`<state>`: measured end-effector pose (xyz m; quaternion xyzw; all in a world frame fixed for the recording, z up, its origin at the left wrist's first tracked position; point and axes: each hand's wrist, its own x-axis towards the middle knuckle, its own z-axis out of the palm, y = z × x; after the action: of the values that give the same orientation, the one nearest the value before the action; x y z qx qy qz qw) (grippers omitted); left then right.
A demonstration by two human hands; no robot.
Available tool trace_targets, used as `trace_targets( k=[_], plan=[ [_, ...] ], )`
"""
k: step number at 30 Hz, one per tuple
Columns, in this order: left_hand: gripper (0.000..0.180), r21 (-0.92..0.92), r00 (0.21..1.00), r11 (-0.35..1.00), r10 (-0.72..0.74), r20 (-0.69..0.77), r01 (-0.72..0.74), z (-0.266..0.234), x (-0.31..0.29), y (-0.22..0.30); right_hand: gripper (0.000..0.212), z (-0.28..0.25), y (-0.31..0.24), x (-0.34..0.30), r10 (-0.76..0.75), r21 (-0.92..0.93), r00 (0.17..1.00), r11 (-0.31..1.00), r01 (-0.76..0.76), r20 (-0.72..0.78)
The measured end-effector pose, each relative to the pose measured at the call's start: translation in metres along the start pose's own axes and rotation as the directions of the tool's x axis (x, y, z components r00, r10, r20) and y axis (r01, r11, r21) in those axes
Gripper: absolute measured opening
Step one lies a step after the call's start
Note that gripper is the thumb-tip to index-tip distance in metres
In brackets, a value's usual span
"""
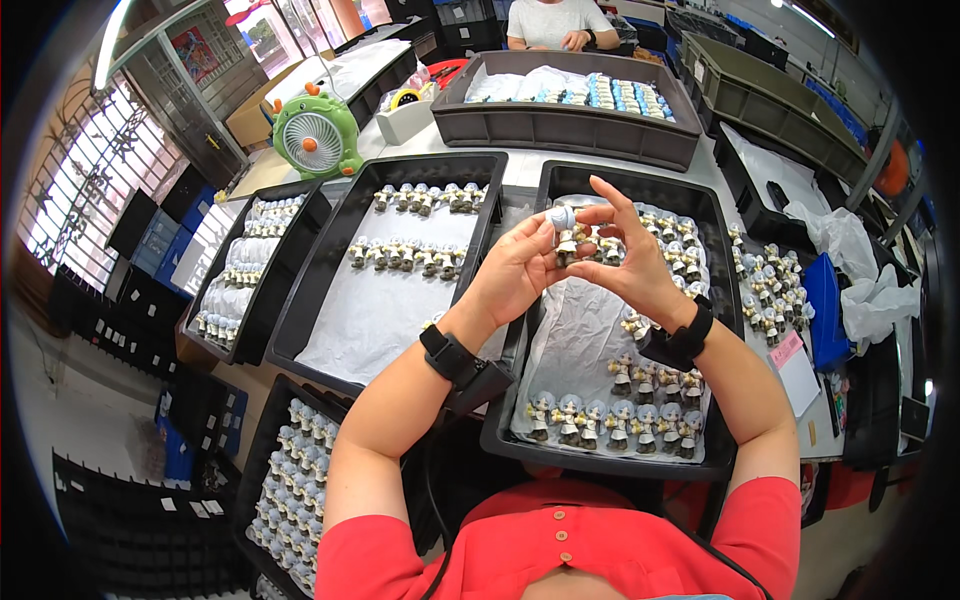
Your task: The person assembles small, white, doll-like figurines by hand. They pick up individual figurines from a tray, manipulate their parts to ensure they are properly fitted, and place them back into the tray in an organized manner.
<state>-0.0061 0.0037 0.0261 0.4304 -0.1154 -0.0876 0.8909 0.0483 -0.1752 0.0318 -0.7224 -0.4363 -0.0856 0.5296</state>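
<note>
A small figurine (565,232) with pale blue hair and a white and dark body stands upright between my two hands, over the right black tray (545,190). My left hand (515,262) is closed on it, thumb and fingers pinching its side. Curved around its other side is my right hand (635,258), thumb and fingers apart in a C shape; whether a fingertip touches the figurine is hard to see. Below, a front row of similar figurines (592,420) lies on the tray's white paper liner (560,350), with more along its right side, partly hidden by my right hand and wrist.
A second black tray (290,320) to the left holds two rows of figurines. Further left and below are more filled trays (245,500). Loose figurines (770,290) lie at right. Behind stand a grey bin (570,130), a green fan (315,140) and a person (560,20).
</note>
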Motion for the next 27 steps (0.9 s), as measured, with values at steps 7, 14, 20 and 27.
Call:
trace_targets(
  k=[7, 14, 20, 27],
  plan=[
    [0.038, -0.098, 0.998, 0.995, 0.032, 0.057, -0.027, 0.0, 0.001, 0.001, 0.062, -0.002, -0.003, 0.002, -0.054, -0.088, 0.999, 0.995, 0.053, -0.005],
    [0.042, 0.03, 0.996, 0.997, 0.067, -0.053, -0.066, -0.005, -0.003, -0.001, 0.052, 0.002, -0.003, 0.002, -0.063, -0.101, 0.998, 0.993, 0.061, -0.011],
    [0.042, 0.209, 0.994, 0.974, -0.076, -0.074, 0.09, -0.006, 0.0, 0.024, 0.043, 0.004, -0.004, 0.002, -0.015, -0.107, 1.0, 0.994, 0.018, 0.025],
    [0.042, 0.583, 0.964, 0.789, -0.045, -0.263, 0.196, -0.024, -0.034, 0.093, 0.038, -0.002, -0.009, 0.002, -0.06, -0.14, 0.998, 0.988, 0.061, 0.01]
  ],
)
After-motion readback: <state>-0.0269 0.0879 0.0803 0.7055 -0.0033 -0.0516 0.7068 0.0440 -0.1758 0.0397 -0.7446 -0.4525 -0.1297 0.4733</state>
